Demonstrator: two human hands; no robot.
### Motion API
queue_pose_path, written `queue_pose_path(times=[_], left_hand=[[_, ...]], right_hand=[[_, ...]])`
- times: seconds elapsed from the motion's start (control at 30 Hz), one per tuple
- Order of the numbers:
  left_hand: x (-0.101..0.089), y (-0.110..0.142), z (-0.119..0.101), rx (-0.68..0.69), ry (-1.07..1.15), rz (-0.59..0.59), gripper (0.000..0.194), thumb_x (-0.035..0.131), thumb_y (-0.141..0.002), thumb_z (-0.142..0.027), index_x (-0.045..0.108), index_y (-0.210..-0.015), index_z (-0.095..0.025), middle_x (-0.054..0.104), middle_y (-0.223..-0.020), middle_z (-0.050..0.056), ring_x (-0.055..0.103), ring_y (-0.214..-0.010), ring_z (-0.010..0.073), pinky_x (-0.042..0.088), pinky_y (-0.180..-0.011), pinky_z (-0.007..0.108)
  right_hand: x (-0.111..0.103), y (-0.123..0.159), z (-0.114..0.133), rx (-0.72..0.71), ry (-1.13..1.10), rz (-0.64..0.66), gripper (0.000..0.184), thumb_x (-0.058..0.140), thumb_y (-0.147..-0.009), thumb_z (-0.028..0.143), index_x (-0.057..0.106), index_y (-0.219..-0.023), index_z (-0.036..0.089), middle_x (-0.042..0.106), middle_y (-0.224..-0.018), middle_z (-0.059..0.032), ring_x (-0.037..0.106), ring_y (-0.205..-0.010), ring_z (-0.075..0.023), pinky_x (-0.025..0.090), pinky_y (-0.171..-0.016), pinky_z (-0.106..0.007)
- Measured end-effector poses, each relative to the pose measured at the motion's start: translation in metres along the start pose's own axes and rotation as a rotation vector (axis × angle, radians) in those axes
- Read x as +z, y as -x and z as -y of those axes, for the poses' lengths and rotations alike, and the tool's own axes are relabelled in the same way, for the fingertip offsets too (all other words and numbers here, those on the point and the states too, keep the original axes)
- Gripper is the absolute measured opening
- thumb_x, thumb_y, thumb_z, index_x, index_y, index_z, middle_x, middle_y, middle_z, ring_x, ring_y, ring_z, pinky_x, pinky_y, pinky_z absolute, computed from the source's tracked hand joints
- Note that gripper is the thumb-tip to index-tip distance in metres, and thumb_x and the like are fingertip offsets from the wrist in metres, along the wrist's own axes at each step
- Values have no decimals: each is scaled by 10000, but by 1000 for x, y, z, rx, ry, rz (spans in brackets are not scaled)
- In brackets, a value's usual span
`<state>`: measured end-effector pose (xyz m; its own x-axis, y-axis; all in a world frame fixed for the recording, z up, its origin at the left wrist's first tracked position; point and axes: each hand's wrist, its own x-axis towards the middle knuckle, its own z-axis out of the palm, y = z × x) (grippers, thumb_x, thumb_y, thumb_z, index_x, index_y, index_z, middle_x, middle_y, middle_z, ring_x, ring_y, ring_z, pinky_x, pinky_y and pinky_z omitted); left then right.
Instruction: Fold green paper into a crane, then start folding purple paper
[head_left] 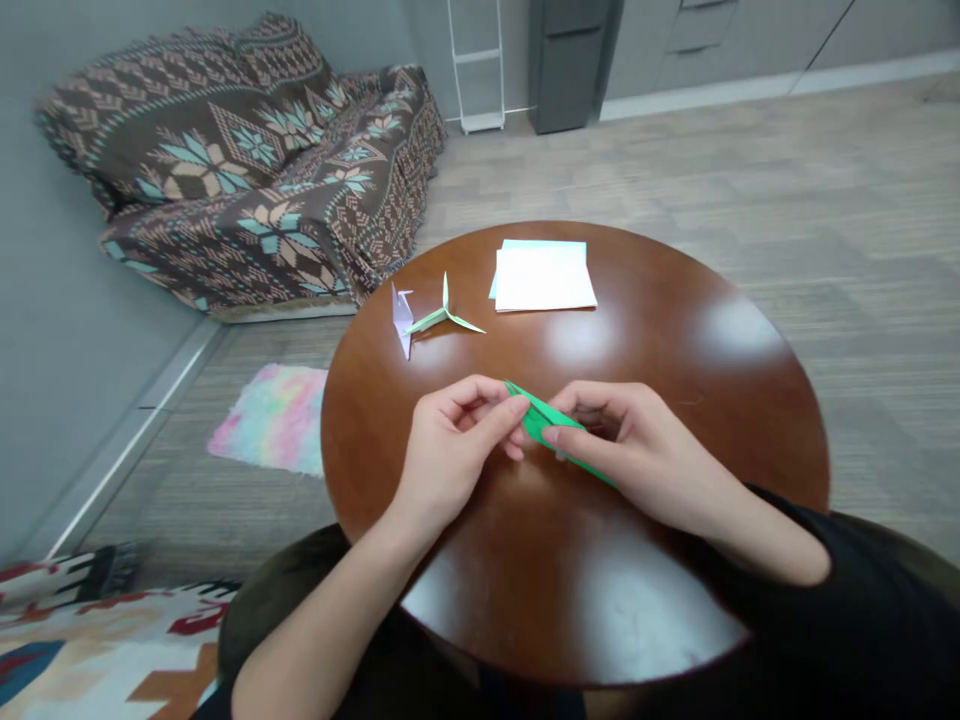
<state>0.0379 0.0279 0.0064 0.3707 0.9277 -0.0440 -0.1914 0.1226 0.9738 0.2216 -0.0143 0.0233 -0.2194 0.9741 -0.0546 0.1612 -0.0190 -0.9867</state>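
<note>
the left hand [456, 438] and right hand [641, 440] both pinch the long, thin, folded green paper [535, 420]; it seems best to keep it straight and press softly.

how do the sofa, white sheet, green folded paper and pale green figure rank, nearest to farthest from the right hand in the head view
1. Green folded paper: in the right hand.
2. White sheet: far side of the table.
3. Pale green figure: left on the table.
4. Sofa: beyond the table, far left.
</note>
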Motion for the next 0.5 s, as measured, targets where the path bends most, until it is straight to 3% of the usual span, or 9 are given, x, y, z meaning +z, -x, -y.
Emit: queue_pose_path(times=[0.2, 0.5], left_hand=[[4, 2, -3, -96, -56, 80, 208, 857, -769, -229, 688, -719, -118, 662, -592, -13, 583, -499, 67, 490, -510, 156], [1, 2, 0, -138, 22, 74, 213, 850, -768, -229, 675, -704, -127, 673, -612, -6, 571, -490, 64, 443, -471, 156]], right_hand=[[2, 1, 0, -17, 14, -36, 129, 608, -866, 133, 683, -767, 168, 727, -766, -2, 607, -717, -153, 427, -685, -276], [4, 2, 4, 48, 7, -74, 111, 623, -781, 156, 657, -676, 159, 669, -665, 12, 509, -623, -119, 362, -581, -252]])
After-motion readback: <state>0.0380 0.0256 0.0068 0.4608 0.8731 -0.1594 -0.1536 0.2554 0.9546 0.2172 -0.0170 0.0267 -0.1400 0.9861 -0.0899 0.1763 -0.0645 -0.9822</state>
